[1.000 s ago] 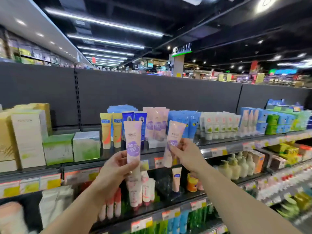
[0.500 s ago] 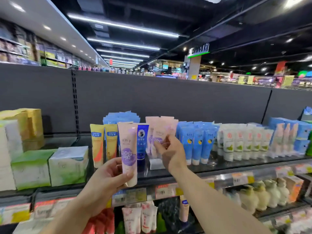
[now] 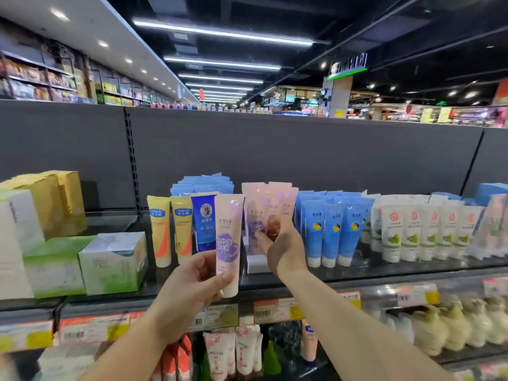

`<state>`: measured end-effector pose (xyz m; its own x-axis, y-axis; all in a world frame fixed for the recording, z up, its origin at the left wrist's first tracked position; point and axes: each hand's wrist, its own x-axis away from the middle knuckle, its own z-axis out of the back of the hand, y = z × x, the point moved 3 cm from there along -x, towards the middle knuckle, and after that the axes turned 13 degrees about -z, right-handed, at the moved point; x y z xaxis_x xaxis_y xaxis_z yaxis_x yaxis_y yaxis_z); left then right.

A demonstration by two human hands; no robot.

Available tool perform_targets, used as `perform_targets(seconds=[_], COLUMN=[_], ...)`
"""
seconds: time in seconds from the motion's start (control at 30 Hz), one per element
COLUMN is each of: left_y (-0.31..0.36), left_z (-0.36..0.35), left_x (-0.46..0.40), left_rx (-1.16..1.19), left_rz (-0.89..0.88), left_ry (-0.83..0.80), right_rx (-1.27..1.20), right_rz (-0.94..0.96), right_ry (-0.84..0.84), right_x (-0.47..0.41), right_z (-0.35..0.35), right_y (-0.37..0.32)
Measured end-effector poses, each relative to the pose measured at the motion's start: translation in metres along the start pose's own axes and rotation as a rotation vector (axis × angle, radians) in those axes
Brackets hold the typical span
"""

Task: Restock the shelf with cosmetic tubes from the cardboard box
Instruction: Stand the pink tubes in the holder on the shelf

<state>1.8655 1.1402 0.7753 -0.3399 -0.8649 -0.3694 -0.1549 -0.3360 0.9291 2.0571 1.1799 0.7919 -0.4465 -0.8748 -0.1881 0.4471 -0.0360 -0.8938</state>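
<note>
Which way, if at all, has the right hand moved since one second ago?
Yes. The right hand has gone forward with its tube into the pink tube row on the top shelf; earlier it was held short of that shelf's edge.

The setting is a retail shop, specifically a supermarket's personal-care aisle. Rows of cosmetic tubes (image 3: pixel 332 232) are standing cap-down on a dark gondola shelf (image 3: pixel 384 273), grouped by brand and colour. Price labels with barcodes (image 3: pixel 264 312) are running along the shelf edge. Boxed goods (image 3: pixel 112 262) are sitting at the left, and pump bottles (image 3: pixel 453 325) are filling the tier below. Long ceiling strip lights (image 3: pixel 222 33) are illuminating further stocked aisles and hanging signage behind the shelf's back panel.
</note>
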Motion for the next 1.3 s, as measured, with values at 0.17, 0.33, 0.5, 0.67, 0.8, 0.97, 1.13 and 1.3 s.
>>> perform_targets(seconds=[0.17, 0.33, 0.5, 0.67, 0.8, 0.97, 1.13, 1.3], left_y=[0.008, 0.008, 0.005, -0.001, -0.003, -0.005, -0.005, -0.003], left_z=[-0.01, -0.037, -0.048, -0.033, -0.026, -0.021, -0.02, -0.023], left_x=[-0.007, -0.025, -0.043, -0.043, -0.039, -0.037, -0.036, -0.036], left_rx=[-0.119, -0.221, -0.279, -0.401, -0.448, -0.43, -0.385, -0.375], left_rz=[-0.055, -0.138, -0.132, -0.124, -0.117, -0.099, -0.076, -0.071], left_ry=[0.007, 0.028, -0.003, -0.017, -0.056, -0.118, -0.128, -0.147], right_rx=[-0.197, -0.07, 0.083, 0.225, 0.177, 0.288, 0.35, 0.41], right_rz=[0.058, 0.114, 0.05, 0.02, 0.073, 0.062, -0.013, -0.053], right_ry=[0.09, -0.188, -0.046, 0.163, 0.219, 0.252, 0.243, 0.219], right_x=[0.019, 0.049, 0.028, 0.014, 0.01, 0.006, 0.0, 0.0], right_z=[0.019, 0.031, 0.054, 0.06, 0.047, 0.038, 0.032, 0.031], right_y=[0.0, -0.011, -0.01, 0.011, 0.012, 0.015, 0.024, 0.027])
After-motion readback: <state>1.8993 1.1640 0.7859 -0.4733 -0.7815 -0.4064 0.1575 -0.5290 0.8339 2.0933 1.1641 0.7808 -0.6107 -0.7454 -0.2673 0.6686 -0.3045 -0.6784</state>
